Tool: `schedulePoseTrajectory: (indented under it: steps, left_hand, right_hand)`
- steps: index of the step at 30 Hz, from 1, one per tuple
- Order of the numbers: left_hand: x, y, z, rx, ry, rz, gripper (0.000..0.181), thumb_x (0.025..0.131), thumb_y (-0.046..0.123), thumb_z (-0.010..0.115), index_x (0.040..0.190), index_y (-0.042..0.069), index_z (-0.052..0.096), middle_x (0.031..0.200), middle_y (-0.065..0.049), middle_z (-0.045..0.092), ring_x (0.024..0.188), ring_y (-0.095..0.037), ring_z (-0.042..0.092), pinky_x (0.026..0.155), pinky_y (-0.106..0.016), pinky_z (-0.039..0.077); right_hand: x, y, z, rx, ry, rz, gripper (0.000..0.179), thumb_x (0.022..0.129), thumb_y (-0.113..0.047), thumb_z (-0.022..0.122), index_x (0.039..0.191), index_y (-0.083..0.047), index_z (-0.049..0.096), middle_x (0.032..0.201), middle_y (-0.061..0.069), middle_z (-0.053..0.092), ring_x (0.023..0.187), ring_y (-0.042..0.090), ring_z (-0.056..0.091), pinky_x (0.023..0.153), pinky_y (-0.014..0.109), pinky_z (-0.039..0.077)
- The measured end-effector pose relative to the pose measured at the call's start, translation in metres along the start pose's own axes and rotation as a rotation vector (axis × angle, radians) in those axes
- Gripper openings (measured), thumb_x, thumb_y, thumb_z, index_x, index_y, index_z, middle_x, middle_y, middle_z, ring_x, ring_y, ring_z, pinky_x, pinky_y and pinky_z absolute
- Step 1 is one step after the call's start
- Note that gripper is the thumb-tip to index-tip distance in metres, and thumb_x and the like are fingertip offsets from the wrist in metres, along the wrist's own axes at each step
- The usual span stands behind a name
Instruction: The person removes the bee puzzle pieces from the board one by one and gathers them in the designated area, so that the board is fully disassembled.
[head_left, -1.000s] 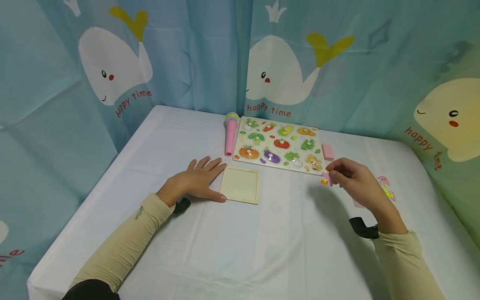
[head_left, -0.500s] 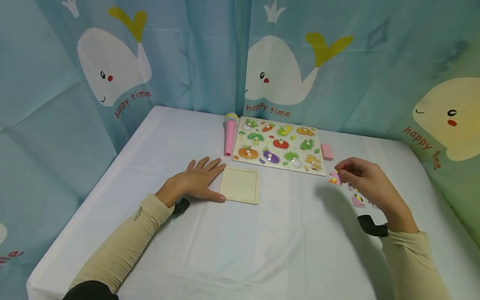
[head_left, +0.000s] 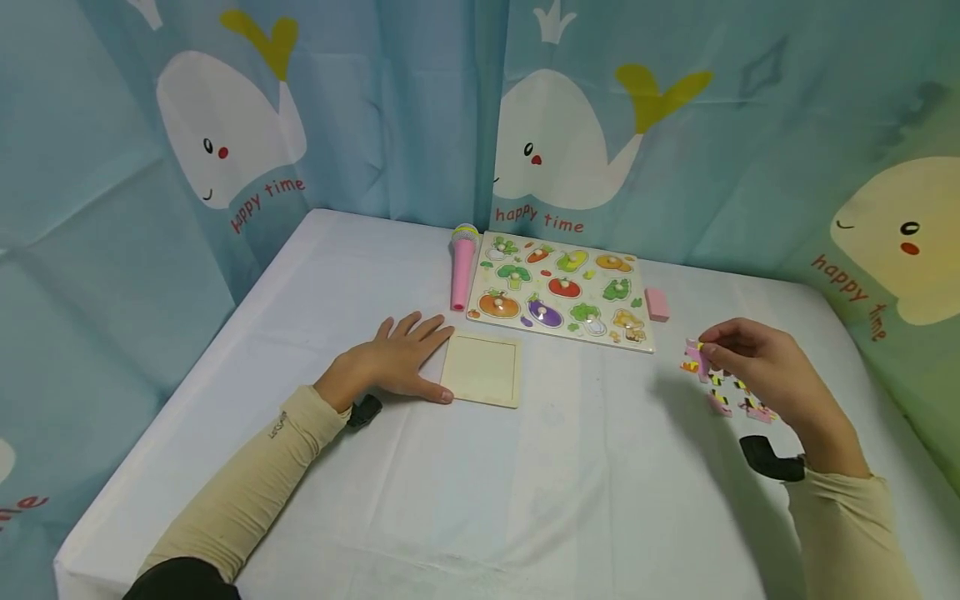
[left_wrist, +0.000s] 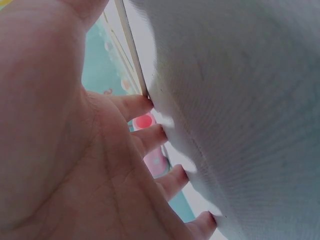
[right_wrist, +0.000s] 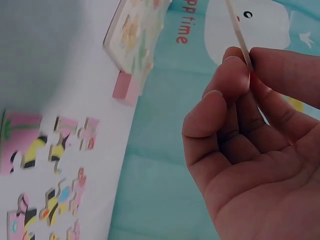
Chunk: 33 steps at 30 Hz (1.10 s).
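My right hand pinches a pink jigsaw piece between thumb and fingers, held above the table on the right. From the right wrist view the piece shows edge-on. Several loose jigsaw pieces with pink, yellow and black print lie below that hand; the right wrist view shows them spread apart. On the left, my left hand rests on the white cloth with its fingers spread. Its thumb touches the left edge of a square wooden puzzle frame, whose inside is bare.
Behind the frame lies a vegetable knob-puzzle board. A pink toy microphone lies at its left side, and a pink block sits by its right edge. A blue curtain with whale prints hangs along the table's back.
My right hand has moved to the right with the jigsaw piece, over toward the loose pieces, and more of these are visible. The left hand has stayed beside the frame.
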<state>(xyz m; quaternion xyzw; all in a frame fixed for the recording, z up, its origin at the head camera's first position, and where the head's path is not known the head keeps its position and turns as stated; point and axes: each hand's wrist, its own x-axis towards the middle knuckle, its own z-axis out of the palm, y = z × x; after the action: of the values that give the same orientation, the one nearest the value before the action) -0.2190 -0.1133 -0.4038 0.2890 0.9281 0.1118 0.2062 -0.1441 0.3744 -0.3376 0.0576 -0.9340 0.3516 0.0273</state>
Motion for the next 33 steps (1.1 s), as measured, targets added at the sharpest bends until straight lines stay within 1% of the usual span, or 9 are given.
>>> schedulePoseTrajectory:
  steps: [4, 10, 14, 19, 26, 33]
  left_hand:
    - [0.000, 0.001, 0.000, -0.002, 0.004, 0.003, 0.115, 0.092, 0.069, 0.073, 0.174, 0.014, 0.014, 0.180, -0.011, 0.005, 0.163, -0.041, -0.002, 0.125, -0.069, 0.000]
    - [0.000, 0.000, 0.000, 0.004, 0.000, 0.002, 0.115, 0.092, 0.069, 0.073, 0.174, 0.014, 0.014, 0.180, -0.011, 0.005, 0.163, -0.041, -0.003, 0.125, -0.068, -0.001]
    - [0.000, 0.000, 0.001, 0.000, 0.000, 0.002, 0.115, 0.092, 0.068, 0.073, 0.174, 0.014, 0.014, 0.180, -0.011, 0.005, 0.163, -0.041, -0.003, 0.125, -0.068, -0.001]
    - [0.000, 0.002, 0.000, -0.002, -0.001, 0.003, 0.114, 0.092, 0.068, 0.073, 0.174, 0.014, 0.014, 0.180, -0.011, 0.005, 0.163, -0.041, -0.002, 0.125, -0.069, -0.001]
    - [-0.003, 0.004, -0.002, -0.003, 0.002, 0.003, 0.114, 0.092, 0.067, 0.074, 0.174, 0.013, 0.016, 0.179, -0.012, 0.006, 0.163, -0.042, -0.001, 0.124, -0.069, 0.000]
    - [-0.002, 0.003, -0.001, -0.014, 0.002, 0.003, 0.114, 0.092, 0.067, 0.073, 0.173, 0.012, 0.015, 0.179, -0.012, 0.006, 0.163, -0.042, -0.001, 0.125, -0.069, 0.000]
  right_hand:
    - [-0.003, 0.006, -0.003, -0.002, 0.003, -0.001, 0.017, 0.108, -0.012, 0.066, 0.117, 0.002, 0.067, 0.089, 0.000, 0.074, 0.080, 0.005, 0.066, 0.069, 0.017, 0.052]
    - [-0.006, 0.015, -0.008, -0.002, 0.003, 0.005, 0.017, 0.108, -0.009, 0.064, 0.118, 0.005, 0.065, 0.087, 0.004, 0.074, 0.081, 0.006, 0.067, 0.071, 0.014, 0.051]
    - [-0.009, 0.021, -0.009, -0.006, 0.000, 0.032, 0.020, 0.109, -0.011, 0.062, 0.120, 0.006, 0.064, 0.089, -0.001, 0.073, 0.081, 0.007, 0.066, 0.070, 0.015, 0.051]
    - [-0.014, 0.030, -0.011, 0.003, -0.003, 0.064, 0.021, 0.111, -0.012, 0.059, 0.121, 0.006, 0.063, 0.094, -0.008, 0.070, 0.082, 0.006, 0.064, 0.070, 0.018, 0.052]
    - [-0.018, 0.038, -0.011, 0.005, 0.021, 0.066, 0.018, 0.111, -0.012, 0.058, 0.119, 0.004, 0.063, 0.088, -0.003, 0.069, 0.080, 0.010, 0.062, 0.068, 0.020, 0.049]
    - [-0.021, 0.040, -0.010, 0.029, 0.024, 0.065, 0.018, 0.111, -0.007, 0.056, 0.119, 0.008, 0.061, 0.087, -0.003, 0.069, 0.080, 0.008, 0.062, 0.069, 0.017, 0.051]
